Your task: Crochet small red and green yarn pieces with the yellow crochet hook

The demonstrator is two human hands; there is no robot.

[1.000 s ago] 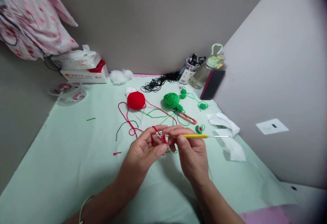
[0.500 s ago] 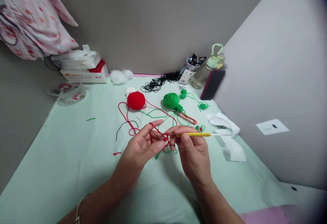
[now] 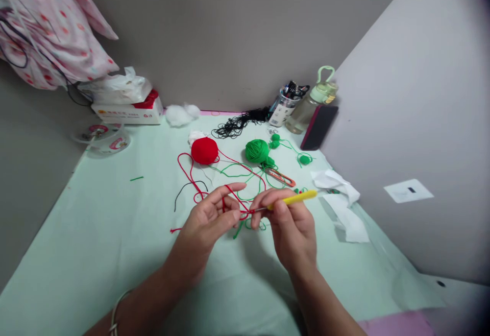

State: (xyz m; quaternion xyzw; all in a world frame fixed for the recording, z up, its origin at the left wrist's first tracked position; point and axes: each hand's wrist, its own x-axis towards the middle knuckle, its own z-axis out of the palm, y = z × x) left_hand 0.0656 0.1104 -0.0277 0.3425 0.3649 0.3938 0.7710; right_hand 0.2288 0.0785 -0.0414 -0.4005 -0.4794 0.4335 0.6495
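Head view: you are pinching a small red stitch (image 3: 245, 214) between thumb and middle finger of your left hand (image 3: 209, 219), with the red strand (image 3: 229, 193) running over your raised forefinger, which is keeping it taut for the hook. Your right hand (image 3: 289, 223) is closed round the yellow hook (image 3: 293, 199), gripping it like a pencil, so that its metal tip is pointing at 9 o'clock into the stitch. Both hands are hovering just above the table (image 3: 95, 234), near its middle.

The strand is trailing back toward 11 o'clock to the red ball (image 3: 204, 150), lying free so it can feed. The green ball (image 3: 256, 150) is sitting at 12 o'clock of your hands, its loose thread spreading under them. The snips (image 3: 281, 176) are lying at 1 o'clock, within reach of your right hand. The phone (image 3: 319, 126) is leaning on the wall at 2 o'clock, beside the bottle (image 3: 312, 103).
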